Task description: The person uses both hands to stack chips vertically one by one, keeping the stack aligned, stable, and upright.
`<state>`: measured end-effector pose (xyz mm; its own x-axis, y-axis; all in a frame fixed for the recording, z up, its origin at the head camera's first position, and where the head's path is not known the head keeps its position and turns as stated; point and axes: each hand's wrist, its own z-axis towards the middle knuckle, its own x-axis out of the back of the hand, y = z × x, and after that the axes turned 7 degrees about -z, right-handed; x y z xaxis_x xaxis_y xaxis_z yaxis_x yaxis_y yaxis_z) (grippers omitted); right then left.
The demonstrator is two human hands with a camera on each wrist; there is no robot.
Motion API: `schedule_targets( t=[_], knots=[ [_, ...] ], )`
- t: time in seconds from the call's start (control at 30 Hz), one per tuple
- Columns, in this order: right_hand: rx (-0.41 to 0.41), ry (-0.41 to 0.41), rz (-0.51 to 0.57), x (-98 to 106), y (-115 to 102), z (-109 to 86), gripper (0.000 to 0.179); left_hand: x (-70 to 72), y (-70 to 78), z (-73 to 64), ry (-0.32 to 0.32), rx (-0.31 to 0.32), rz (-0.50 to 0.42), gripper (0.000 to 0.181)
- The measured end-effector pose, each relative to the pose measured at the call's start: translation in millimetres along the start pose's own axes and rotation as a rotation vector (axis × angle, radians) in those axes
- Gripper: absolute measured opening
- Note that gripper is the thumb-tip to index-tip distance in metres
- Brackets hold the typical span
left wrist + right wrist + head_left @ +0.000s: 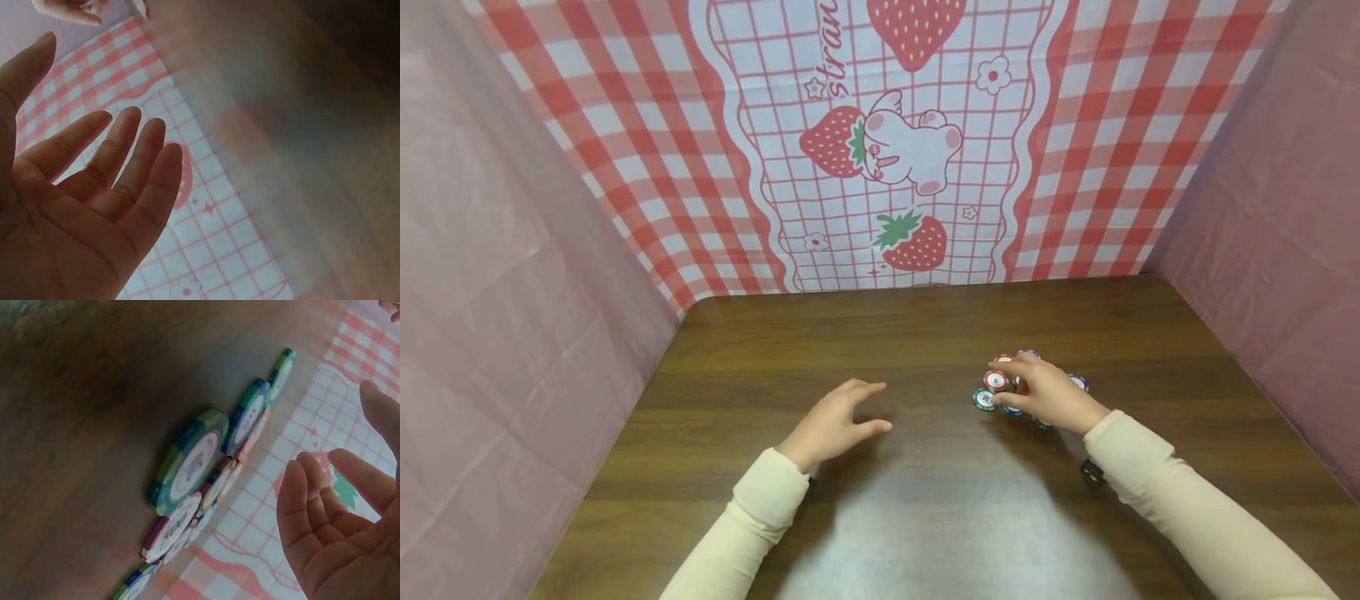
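Several poker chips lie flat in a loose cluster on the right part of the wooden table. Among them are a green chip, a red chip and a blue chip. My right hand is over the cluster, hiding some of it, with nothing in its grasp. Seen from the right wrist, a dark green chip and a purple-edged chip lie nearest, apart from the loosely bent fingers. To the left, my left hand hovers over bare wood, palm empty and fingers relaxed.
The brown wooden table ends at a red-and-white checked cloth with strawberry prints, which hangs at the back. Pinkish cloth walls stand along the left and right sides.
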<state>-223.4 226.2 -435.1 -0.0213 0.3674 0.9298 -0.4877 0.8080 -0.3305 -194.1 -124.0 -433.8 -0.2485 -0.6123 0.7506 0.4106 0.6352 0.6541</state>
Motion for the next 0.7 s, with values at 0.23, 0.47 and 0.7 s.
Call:
schedule_targets(
  t=[0.23,0.47,0.7],
  knots=[
    [0.034,-0.059,-0.078,-7.6,-1.5,5.7,0.045,-5.8,2.5,0.2,-0.073,-0.012,-0.005,0.065],
    [0.071,-0.074,-0.136,-11.7,-4.1,9.4,0.047,-10.5,5.4,2.7,-0.124,-0.053,0.053,0.063],
    [0.102,-0.106,-0.186,-14.5,-4.3,13.0,0.046,-15.7,7.5,5.4,-0.156,-0.103,0.114,0.061]
  ],
)
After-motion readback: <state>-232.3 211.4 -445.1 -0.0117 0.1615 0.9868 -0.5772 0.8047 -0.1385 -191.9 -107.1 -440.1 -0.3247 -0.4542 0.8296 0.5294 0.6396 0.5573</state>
